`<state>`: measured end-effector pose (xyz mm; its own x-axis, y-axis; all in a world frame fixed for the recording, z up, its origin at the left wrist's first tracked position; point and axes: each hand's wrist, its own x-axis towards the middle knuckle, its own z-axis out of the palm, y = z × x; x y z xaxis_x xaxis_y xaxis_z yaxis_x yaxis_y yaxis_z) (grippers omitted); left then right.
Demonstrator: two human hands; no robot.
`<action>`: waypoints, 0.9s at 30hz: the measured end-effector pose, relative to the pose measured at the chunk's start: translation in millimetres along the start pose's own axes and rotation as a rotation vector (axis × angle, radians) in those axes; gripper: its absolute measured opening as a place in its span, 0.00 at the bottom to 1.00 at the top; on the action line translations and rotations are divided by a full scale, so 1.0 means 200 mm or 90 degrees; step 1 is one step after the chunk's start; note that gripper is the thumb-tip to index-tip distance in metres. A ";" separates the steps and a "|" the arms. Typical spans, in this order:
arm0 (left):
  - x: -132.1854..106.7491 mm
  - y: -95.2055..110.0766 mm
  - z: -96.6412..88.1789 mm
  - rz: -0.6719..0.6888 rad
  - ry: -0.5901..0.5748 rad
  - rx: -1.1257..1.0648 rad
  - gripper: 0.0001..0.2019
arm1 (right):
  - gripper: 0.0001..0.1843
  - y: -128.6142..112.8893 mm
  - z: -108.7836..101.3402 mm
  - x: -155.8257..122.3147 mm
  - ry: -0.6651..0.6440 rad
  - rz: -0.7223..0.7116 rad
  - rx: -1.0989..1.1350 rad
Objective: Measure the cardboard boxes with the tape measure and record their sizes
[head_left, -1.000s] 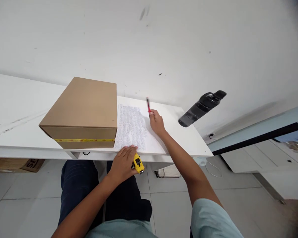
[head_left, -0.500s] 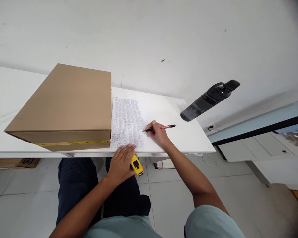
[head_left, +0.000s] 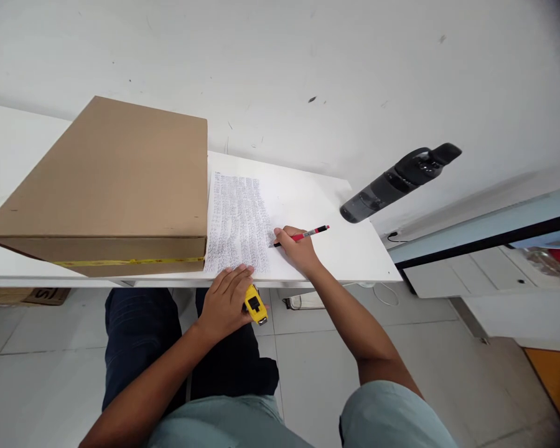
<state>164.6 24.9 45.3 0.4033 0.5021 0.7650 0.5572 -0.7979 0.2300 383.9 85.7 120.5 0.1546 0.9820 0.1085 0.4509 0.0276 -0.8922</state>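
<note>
My right hand [head_left: 299,250] is closed around a red and black pen [head_left: 313,233], its tip at the right side of a sheet of paper [head_left: 238,224] covered in dense handwriting. At the table's front edge, my left hand [head_left: 226,298] is wrapped around a yellow tape measure [head_left: 255,305], and its fingertips rest on the paper's lower edge. Left of the sheet stands a large closed cardboard box [head_left: 121,180]. A yellow strip [head_left: 130,262] runs along the box's front face.
A dark bottle [head_left: 392,186] stands upright at the back right of the white table [head_left: 354,255], close to the wall. White drawers [head_left: 476,267] are on the far right. Below the table, a cardboard piece [head_left: 28,296] lies at the left.
The view has shifted slightly, so the box looks nearer and larger. Both hands keep their holds, and the pen has tilted a little near the same place on the paper.
</note>
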 end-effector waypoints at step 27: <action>0.01 0.00 0.00 0.028 0.021 0.011 0.28 | 0.22 0.04 0.00 0.00 0.056 0.016 0.025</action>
<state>164.8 25.2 46.5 0.4034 0.4552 0.7938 0.5518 -0.8130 0.1859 386.4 85.8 113.6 0.2428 0.9624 0.1221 0.4115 0.0118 -0.9114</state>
